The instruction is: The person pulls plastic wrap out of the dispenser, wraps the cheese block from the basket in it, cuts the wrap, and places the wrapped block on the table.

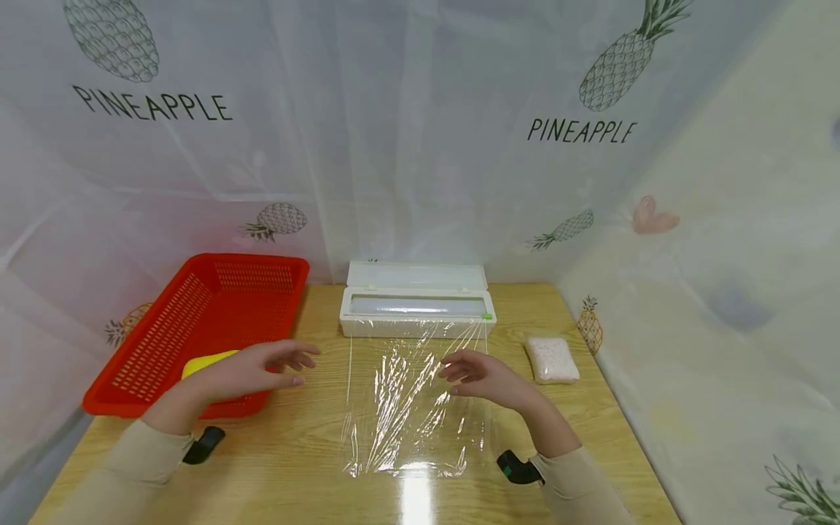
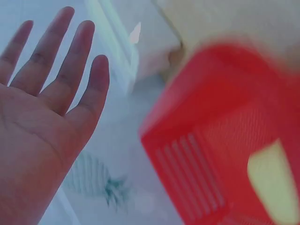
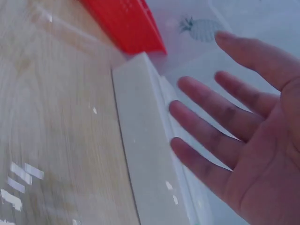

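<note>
A sheet of clear plastic wrap (image 1: 413,408) lies over the table, running forward from a white wrap dispenser box (image 1: 420,326) whose lid stands raised. My left hand (image 1: 252,370) hovers beside the red basket (image 1: 272,321), fingers loosely extended and holding nothing. Partly hidden behind that hand, a yellow object (image 1: 206,362) sits in the basket; its kind cannot be told. Above the right part of the wrap is my right hand (image 1: 488,379), relaxed, with nothing in its fingers. Both wrist views show spread, bare fingers (image 2: 70,65).
A small, pale, wrapped block (image 1: 553,359) lies at the table's right side. A green slider (image 1: 487,316) sits at the dispenser's right end. Pineapple-print curtains (image 1: 394,146) hang behind and along the sides of the wooden table (image 1: 315,467).
</note>
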Demonstrator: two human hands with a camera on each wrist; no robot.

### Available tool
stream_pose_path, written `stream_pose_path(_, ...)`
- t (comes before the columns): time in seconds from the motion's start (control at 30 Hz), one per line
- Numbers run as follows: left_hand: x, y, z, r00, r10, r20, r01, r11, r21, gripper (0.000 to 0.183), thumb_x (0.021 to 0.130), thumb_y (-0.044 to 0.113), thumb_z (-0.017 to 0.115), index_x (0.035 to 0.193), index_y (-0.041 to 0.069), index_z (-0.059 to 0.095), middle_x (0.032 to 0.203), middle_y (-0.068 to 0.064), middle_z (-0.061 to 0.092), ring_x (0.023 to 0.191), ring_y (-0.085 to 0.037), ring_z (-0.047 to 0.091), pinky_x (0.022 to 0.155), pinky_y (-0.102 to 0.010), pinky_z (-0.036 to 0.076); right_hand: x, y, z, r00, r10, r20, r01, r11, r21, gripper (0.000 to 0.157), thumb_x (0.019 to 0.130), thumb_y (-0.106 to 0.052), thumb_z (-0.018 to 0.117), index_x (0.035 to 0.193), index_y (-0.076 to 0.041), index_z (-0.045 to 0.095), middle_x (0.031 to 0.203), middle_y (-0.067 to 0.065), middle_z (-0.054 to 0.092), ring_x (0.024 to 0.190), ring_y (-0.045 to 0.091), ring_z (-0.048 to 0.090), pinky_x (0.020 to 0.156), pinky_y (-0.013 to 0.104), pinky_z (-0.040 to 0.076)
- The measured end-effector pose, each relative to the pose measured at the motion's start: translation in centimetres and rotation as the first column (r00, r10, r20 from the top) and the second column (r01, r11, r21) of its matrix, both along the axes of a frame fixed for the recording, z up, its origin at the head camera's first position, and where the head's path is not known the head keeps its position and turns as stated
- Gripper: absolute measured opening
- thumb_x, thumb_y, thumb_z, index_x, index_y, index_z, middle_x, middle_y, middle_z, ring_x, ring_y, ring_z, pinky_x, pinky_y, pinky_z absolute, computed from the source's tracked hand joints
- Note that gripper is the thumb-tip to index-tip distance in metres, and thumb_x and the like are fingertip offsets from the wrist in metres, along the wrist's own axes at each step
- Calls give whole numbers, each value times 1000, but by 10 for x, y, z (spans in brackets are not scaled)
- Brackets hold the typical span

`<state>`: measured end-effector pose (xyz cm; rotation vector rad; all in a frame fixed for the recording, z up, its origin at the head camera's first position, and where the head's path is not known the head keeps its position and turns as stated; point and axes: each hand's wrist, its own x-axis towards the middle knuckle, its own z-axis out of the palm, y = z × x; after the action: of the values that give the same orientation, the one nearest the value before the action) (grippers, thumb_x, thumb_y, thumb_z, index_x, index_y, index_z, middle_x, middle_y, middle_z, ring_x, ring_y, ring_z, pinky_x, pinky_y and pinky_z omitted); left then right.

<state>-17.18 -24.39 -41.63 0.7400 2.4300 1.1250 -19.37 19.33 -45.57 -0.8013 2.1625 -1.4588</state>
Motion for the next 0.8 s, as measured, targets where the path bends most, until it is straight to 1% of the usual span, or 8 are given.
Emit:
stream_pose_path(0.1,-12,-21,16,998,55,-18,-56,996,-73,45,95,31,64,135,11,54,123,-5,62,111,-24,58,89,-35,50,-2,-20,-3,999,-39,-24,37,997,-67,43,90,-4,68,130,6,53,119,26,61,109,38,60,88,33,52)
stream_pose_path(0.23,-28,-45,28,992,123,-17,-124,976,-178,50,96,36,62,135,8,53,125,-11,61,112,-29,58,91,-44,48,1,-42,-10,997,-83,0,82,985,-149,43,86,3,69,126,9,54,115,28,62,105,41,60,86,32,53)
stream_pose_path(0.33,-39,-59,26,989,149,-21,-150,956,-253,54,95,42,61,135,7,53,132,-18,55,118,-38,52,95,-54,45,5,-55,-18,994,-111,16,112,980,-166,42,85,7,69,124,12,54,113,29,62,103,44,60,85,30,53)
stream_pose_path(0.43,-52,-71,16,988,150,-19,-148,934,-324,57,94,45,61,135,6,54,138,-24,48,124,-45,43,97,-60,40,12,-69,-26,989,-150,12,150,975,-163,40,85,5,71,122,10,57,112,26,64,101,42,61,85,29,52)
stream_pose_path(0.5,-59,-79,9,989,150,17,-134,925,-356,59,93,45,62,135,4,54,140,-27,45,125,-48,40,97,-62,38,16,-78,-31,985,-169,18,169,969,-178,39,84,3,73,120,8,59,110,22,66,99,37,63,85,29,52)
stream_pose_path(0.6,-68,-89,0,986,113,126,-58,925,-375,61,93,38,64,136,-2,50,140,-32,41,125,-52,37,97,-65,36,23,-90,-38,980,-191,56,198,958,-209,39,82,1,75,118,6,61,109,18,68,97,29,64,86,29,52)
stream_pose_path(0.73,-78,-98,-8,955,54,293,65,922,-381,57,92,25,66,136,-6,48,141,-35,38,126,-56,33,99,-67,32,31,-97,-48,974,-201,99,220,947,-236,39,82,2,74,117,7,61,107,18,68,95,25,64,86,28,51)
stream_pose_path(0.8,-82,-100,-12,944,42,328,99,911,-401,56,90,22,69,136,-4,50,141,-33,39,127,-55,33,100,-67,31,33,-99,-51,973,-205,103,224,946,-235,40,81,4,74,118,8,60,107,17,68,95,27,64,86,28,51)
